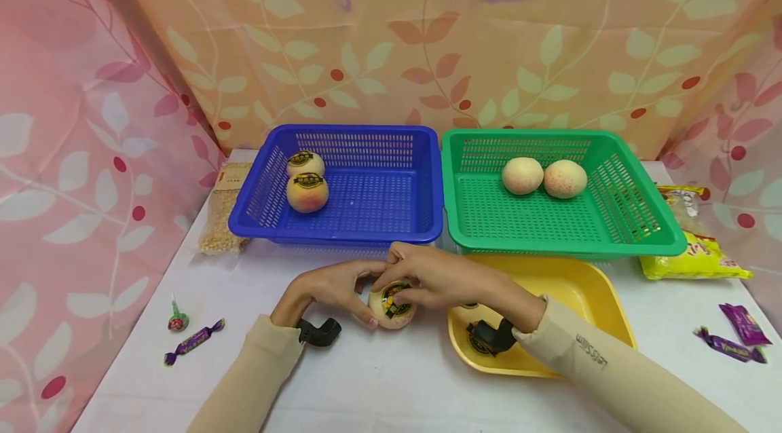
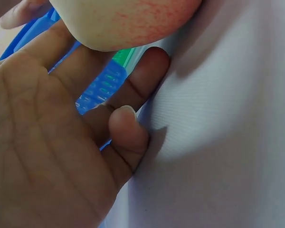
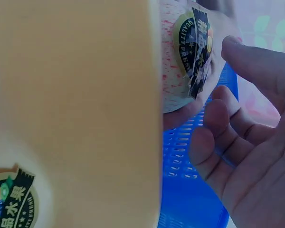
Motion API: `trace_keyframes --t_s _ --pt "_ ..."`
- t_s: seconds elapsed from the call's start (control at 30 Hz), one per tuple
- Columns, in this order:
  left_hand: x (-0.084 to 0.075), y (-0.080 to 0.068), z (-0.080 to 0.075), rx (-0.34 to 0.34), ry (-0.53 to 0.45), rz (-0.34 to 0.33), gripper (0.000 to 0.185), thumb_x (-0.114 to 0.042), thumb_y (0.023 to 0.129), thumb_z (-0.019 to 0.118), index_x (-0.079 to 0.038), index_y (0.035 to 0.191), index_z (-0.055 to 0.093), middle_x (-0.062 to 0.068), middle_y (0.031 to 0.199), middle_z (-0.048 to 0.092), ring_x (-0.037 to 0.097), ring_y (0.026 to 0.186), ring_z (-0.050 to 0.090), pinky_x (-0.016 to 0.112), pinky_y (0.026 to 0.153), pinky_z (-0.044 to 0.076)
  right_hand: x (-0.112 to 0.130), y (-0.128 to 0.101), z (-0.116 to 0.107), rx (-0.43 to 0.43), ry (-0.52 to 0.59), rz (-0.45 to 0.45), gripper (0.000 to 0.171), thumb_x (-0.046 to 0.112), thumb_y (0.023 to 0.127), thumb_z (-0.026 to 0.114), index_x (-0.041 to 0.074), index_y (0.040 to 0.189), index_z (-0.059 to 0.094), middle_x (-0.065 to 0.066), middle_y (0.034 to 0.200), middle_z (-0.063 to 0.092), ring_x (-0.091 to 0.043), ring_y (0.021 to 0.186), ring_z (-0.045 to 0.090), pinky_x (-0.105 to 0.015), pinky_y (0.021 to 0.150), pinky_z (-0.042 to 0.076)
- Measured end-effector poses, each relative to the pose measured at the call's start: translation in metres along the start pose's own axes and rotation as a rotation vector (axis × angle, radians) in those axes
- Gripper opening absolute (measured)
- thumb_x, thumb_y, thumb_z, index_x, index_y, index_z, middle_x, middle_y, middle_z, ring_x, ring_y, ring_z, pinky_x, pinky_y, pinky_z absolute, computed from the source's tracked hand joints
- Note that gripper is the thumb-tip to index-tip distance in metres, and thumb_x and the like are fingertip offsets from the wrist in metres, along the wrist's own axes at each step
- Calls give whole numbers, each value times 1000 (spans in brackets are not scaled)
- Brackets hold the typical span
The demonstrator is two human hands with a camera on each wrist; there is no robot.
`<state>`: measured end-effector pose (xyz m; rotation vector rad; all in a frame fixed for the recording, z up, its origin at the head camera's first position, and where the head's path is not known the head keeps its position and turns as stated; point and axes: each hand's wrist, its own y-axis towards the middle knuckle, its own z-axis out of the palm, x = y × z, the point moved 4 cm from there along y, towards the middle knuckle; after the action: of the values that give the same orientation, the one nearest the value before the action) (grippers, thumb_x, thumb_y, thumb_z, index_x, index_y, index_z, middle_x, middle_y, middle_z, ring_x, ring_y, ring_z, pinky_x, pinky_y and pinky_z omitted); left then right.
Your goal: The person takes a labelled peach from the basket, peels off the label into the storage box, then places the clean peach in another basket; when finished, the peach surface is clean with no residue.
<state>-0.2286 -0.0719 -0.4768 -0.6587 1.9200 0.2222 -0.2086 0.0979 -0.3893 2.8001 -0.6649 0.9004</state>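
A pale peach (image 1: 391, 316) with a round black-and-gold sticker (image 1: 398, 298) is between both hands, in front of the blue basket. My left hand (image 1: 334, 292) holds it from the left, thumb low on its side; the left wrist view shows its pink-flushed underside (image 2: 133, 21) close over the white cloth. From the right, my right hand (image 1: 436, 277) grips it, thumb and forefinger at the sticker. The right wrist view shows that sticker wrinkled, with the other right fingers (image 3: 218, 116) curled below. Stickered peaches (image 1: 479, 341) lie in the yellow basin (image 1: 601, 284), partly hidden by my right wrist.
Two stickered peaches (image 1: 307, 193) sit in the blue basket (image 1: 391, 209). Two speckled peaches (image 1: 565, 179) without visible stickers are in the green basket (image 1: 507, 222). Candies (image 1: 194, 342) and a grain bag (image 1: 222, 216) lie left; purple sweets (image 1: 742, 324) and a yellow packet (image 1: 696, 260) lie right.
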Motion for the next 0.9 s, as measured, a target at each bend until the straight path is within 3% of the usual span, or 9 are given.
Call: trace_keyframes --t_s 0.07,0.2,0.37,0.7,0.9 --pt "1 0 0 0 1 -17 64 -23 72 92 -20 129 63 -9 118 65 9 97 52 24 82 43 0 1 1 3 -19 -14 27 14 95 70 21 120 77 -2 102 60 -18 84 55 -18 71 45" --pt "2 1 1 7 -19 -22 65 -20 73 92 -19 130 62 -8 128 65 7 113 56 23 95 45 -2 3 3 -4 -48 -50 24 12 94 71 21 115 78 -1 100 62 -13 85 53 -18 74 44" --pt "2 1 2 14 -40 -17 63 -19 73 91 -18 130 63 -6 132 65 8 123 57 24 107 44 -6 4 5 -7 24 -52 20 8 95 69 19 108 79 2 98 61 -10 86 52 -24 77 49" --pt "1 3 3 25 -58 6 66 -20 73 92 -19 131 61 -5 134 64 9 124 56 28 111 43 -10 3 5 8 162 -35 10 9 95 69 17 94 75 5 94 62 -4 87 52 -28 79 54" --pt "2 3 2 43 -96 42 73 -18 75 90 -22 139 58 -5 136 63 12 124 56 30 107 46 -14 -8 0 -23 210 -58 8 12 98 67 16 95 74 6 90 65 -2 76 51 -21 67 49"
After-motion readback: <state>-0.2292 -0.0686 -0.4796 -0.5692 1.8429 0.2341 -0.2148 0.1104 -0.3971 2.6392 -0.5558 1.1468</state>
